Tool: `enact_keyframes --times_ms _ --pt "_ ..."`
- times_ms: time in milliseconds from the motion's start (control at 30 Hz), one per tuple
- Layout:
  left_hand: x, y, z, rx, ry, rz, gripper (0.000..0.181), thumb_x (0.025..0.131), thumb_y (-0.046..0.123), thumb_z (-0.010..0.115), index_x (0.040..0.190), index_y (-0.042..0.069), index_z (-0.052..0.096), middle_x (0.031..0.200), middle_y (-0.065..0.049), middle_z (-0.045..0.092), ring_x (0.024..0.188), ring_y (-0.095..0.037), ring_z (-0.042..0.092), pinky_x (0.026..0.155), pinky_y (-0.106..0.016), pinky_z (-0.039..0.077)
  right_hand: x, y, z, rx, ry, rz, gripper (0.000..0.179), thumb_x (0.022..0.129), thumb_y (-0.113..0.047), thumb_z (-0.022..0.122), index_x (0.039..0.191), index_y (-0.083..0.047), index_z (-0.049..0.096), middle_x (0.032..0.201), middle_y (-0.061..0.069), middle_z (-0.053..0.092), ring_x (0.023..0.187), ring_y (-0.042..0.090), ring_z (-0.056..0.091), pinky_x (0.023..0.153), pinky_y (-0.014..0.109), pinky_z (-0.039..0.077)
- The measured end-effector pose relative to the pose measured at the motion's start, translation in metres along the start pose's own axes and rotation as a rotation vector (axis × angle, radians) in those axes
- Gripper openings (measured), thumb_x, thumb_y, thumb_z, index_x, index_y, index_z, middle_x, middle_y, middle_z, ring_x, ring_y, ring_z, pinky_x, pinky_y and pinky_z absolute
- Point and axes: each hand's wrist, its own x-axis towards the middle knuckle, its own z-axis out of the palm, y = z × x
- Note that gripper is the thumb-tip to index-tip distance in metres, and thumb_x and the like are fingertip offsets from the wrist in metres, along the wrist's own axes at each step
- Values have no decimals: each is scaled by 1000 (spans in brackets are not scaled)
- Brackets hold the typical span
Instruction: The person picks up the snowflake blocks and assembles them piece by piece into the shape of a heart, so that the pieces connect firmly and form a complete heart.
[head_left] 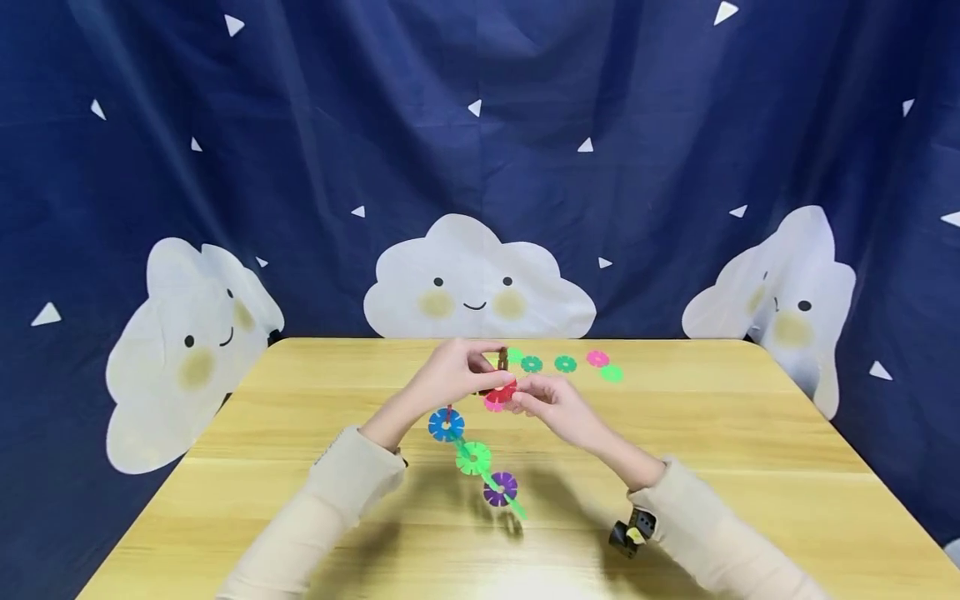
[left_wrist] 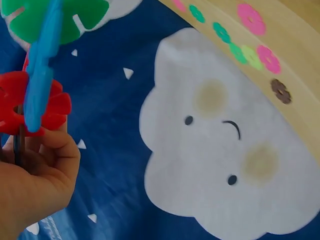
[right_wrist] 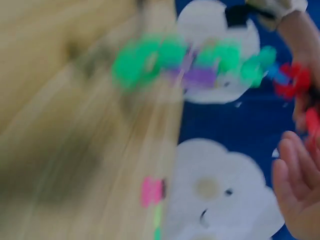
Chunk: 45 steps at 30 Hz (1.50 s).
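A chain of slotted plastic discs hangs above the table. My left hand (head_left: 450, 372) grips its upper end, where a brown disc (head_left: 502, 359) shows at the fingertips. In the left wrist view a red disc (left_wrist: 56, 107) and an edge-on blue disc (left_wrist: 41, 70) sit by that hand. My right hand (head_left: 561, 408) pinches a red disc (head_left: 504, 390) close to the left thumb. Below dangle a blue disc (head_left: 446, 424), a light green disc (head_left: 474, 458) and a purple disc (head_left: 500, 489). The joints between my fingers are partly hidden.
Loose discs lie toward the table's far edge: green discs (head_left: 565, 364), a pink disc (head_left: 597, 358) and a light green disc (head_left: 612, 373). A dark blue curtain (head_left: 480, 158) with white clouds hangs behind the wooden table (head_left: 750, 467).
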Motion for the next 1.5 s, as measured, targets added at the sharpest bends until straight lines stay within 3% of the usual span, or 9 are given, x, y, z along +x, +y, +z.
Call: enact_keyframes --times_ms 233,433,567,700,833,967,1200,1367,1500 --pt "-7 -12 -8 50 62 -50 53 77 31 72 121 4 59 82 -4 69 72 -11 64 59 -24 50 14 49 -6 -380 -224 69 29 93 -17 51 113 4 54 114 21 57 108 35 53 91 48 43" --pt "-10 -15 -6 57 42 -36 51 78 31 71 119 2 60 81 -5 69 72 -12 64 59 -23 49 31 74 7 -500 -380 103 35 91 -12 52 121 5 41 123 25 49 117 40 45 100 49 34" --pt "-11 -15 -5 53 22 -43 52 78 32 71 120 4 59 84 -5 70 74 -12 64 60 -23 50 35 76 16 -632 -408 104 41 91 -17 54 126 2 43 121 21 54 114 34 50 98 44 38" --pt "-10 -18 -7 19 9 -28 51 78 30 71 120 4 59 87 -7 70 77 -12 65 61 -23 51 34 74 18 -727 -362 55 33 86 -14 61 115 0 55 102 14 64 94 28 61 83 39 49" --pt "-11 -20 -10 -13 -4 -17 49 78 27 72 119 4 60 88 -9 70 79 -13 66 63 -23 51 33 73 18 -787 -369 41 37 78 -13 70 111 0 59 88 10 61 80 22 58 73 36 49" --pt "-12 -19 -11 -13 -21 -24 49 78 27 72 119 4 60 88 -8 70 79 -13 65 63 -23 51 33 78 19 -746 -391 115 35 76 -12 72 106 -1 60 88 9 53 78 20 53 72 36 48" --pt "-12 -18 -11 -3 -19 -10 48 78 24 71 118 1 60 85 -7 70 74 -11 64 61 -23 51 35 87 17 -606 -328 171 26 69 -2 74 86 0 53 79 4 46 71 15 44 66 28 44" --pt "-11 -18 -10 -5 -19 -25 50 78 27 71 118 -1 59 88 -8 70 78 -13 65 64 -23 51 34 88 11 -388 -230 121 19 74 4 67 77 -1 50 68 2 47 63 12 43 57 22 39" --pt "-10 -19 -11 2 -11 -38 48 79 28 71 118 1 61 89 -8 70 79 -14 65 65 -23 51 32 76 1 -228 -104 61 7 80 2 61 85 3 56 75 8 55 65 15 50 57 25 44"
